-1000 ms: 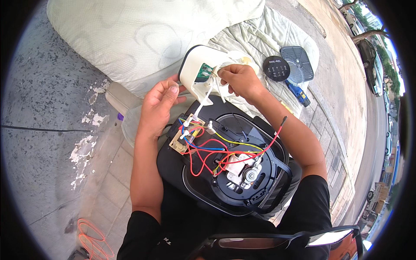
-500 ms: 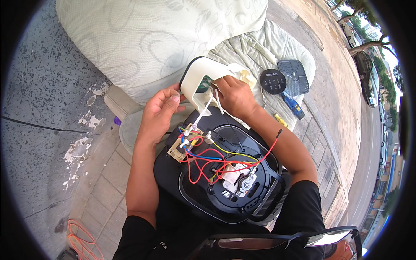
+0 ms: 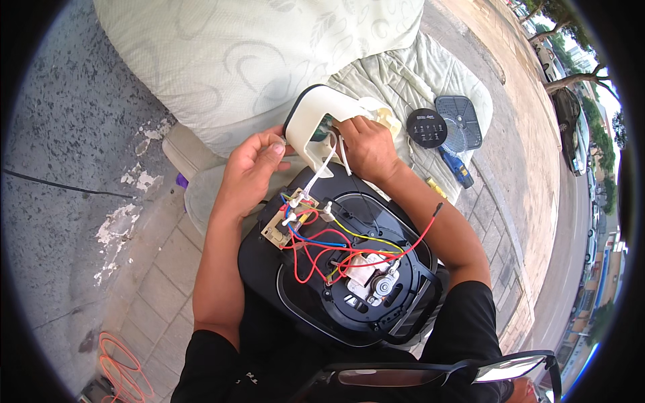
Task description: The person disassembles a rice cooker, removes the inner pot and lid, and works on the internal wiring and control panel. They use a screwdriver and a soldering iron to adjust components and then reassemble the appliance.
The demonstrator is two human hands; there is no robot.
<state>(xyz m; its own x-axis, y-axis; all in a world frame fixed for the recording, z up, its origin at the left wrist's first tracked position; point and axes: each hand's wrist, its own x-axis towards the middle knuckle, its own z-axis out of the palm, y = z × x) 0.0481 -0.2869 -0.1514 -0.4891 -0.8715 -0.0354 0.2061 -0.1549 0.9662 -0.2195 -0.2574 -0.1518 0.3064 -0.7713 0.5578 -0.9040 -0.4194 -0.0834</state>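
Observation:
A white plastic housing [image 3: 316,105] with a dark edge stands tilted above an opened black appliance body [image 3: 259,262]. My left hand [image 3: 252,171] grips its left edge, some fingertips hidden behind it. The fingers of my right hand [image 3: 369,149] are bent together inside the housing's opening, beside a green circuit board [image 3: 321,127]; what they pinch is hidden. A white cable [image 3: 320,173] runs from there down to a tan circuit board [image 3: 274,232] on the body. Red wires [image 3: 329,250], with blue and yellow ones, loop over a round metal-and-black mechanism [image 3: 366,279].
Right of my hands, a round black panel [image 3: 426,128], a dark perforated tray [image 3: 458,117] and a blue-and-black tool [image 3: 457,168] lie on a quilted pale cloth [image 3: 430,67]. A large patterned cushion [image 3: 222,60] fills the back. An orange cord [image 3: 121,369] is coiled at lower left.
The view has shifted slightly. Both hands stay at the white housing, which is turned a little; the wires on the black body lie as before.

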